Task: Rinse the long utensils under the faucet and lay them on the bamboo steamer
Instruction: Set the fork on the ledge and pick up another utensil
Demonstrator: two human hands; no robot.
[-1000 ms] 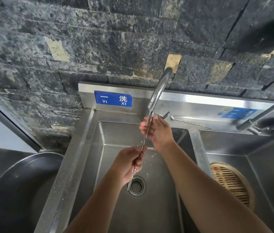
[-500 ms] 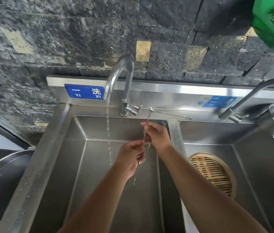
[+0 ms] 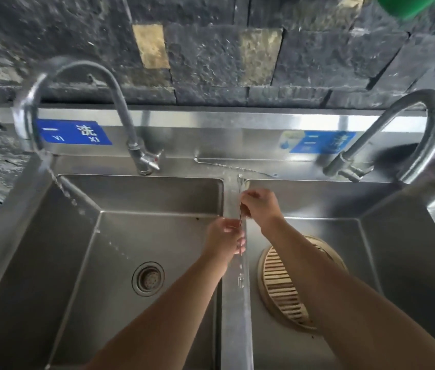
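Both hands have shifted rightward from the running curved steel faucet (image 3: 77,84), left hand (image 3: 225,239) and right hand (image 3: 260,206) fingers gripping a thin metal utensil (image 3: 241,225) above the sink divider; the blue label (image 3: 73,132) reads "YI XI".

A long, thin metal utensil (image 3: 241,214) stands nearly upright over the steel divider between the two basins, its small rounded top end showing above the hands and its lower end pointing down past them — the middle is hidden by fingers. A second slender utensil (image 3: 233,166) lies flat on the back ledge, behind the divider. The curved faucet (image 3: 77,84) on the left arcs out over the left basin's edge, water falling from its spout in a broken stream. The round bamboo steamer (image 3: 281,287) — pale, slatted — sits on the floor of the right basin.
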